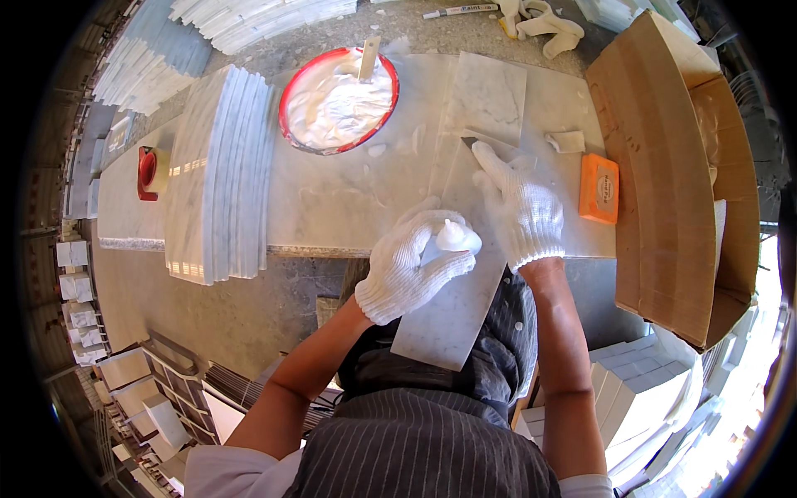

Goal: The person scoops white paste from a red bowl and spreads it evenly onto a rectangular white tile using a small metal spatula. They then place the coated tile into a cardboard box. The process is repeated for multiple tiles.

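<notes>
My left hand (411, 259), in a white knitted glove, curls around a small white rounded thing (457, 237) with a white paste-like peak on top; I cannot tell whether it is a lump or a container. A pale grey-veined marble strip (444, 325) lies slantwise under both hands, its near end sticking out past the table edge over my lap. My right hand (525, 207), gloved too, rests over the strip's far part. From its fingertips pokes the dark pointed tip (470, 142) of a tool; the rest of it is hidden.
Left of centre stands a red-rimmed tub (396, 93) of white paste with a flat stick (369, 58) in it. Stacked marble strips (217, 174) and a red tape dispenser (148, 173) are farther left. An orange block (598, 189) and a cardboard box (656, 166) are at right.
</notes>
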The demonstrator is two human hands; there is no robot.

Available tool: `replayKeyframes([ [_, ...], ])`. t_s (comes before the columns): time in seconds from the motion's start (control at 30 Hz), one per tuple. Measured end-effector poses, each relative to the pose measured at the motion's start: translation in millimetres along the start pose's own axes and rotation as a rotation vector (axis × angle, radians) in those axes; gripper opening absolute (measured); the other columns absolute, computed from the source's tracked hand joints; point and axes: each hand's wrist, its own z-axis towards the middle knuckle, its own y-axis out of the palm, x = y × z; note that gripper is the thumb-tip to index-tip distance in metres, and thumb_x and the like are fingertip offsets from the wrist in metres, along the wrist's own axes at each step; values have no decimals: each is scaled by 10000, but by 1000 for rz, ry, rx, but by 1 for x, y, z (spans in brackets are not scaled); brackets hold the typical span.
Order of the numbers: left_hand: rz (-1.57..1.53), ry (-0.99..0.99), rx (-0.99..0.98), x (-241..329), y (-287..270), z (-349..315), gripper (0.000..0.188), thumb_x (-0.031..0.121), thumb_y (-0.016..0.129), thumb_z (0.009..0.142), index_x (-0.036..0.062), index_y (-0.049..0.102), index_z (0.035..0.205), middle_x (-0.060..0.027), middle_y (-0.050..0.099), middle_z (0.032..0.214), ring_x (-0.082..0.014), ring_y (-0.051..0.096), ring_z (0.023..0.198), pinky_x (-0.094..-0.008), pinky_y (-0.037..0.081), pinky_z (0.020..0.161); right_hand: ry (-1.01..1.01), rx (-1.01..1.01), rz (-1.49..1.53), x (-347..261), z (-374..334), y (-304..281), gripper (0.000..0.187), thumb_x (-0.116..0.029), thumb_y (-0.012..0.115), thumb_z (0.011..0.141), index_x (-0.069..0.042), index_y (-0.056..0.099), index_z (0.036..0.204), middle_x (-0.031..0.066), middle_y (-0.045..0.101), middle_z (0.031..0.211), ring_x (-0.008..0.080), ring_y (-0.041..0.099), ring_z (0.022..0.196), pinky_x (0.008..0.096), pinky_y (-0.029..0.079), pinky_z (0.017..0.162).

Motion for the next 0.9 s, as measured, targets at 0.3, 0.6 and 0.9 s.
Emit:
replayKeyframes([
  [0.3,-76,-29,-41,-9,-4,-4,403,104,788,818,46,607,1174,-65,671,1117,-182,637,1040,-316,514,904,62,-73,136,-4,-4,-16,367,-227,616,928,-188,643,1291,163,640,987,349,633,930,416,507,821],
  [0.6,-216,-91,132,-1,-29,23,388,-21,672,878,34,550,1243,-84,623,1225,-145,604,1088,-292,513,918,25,-173,-110,-13,-7,-12,295,-231,568,950,-172,567,1239,183,611,840,385,648,744,475,520,633],
  [0.9,570,423,369,-15,-53,61,489,30,779,758,108,612,1211,-127,647,1111,-332,641,953,-402,525,824,155,28,291,-17,-46,-13,344,-207,637,925,-164,658,1266,165,654,863,351,663,741,423,541,677],
])
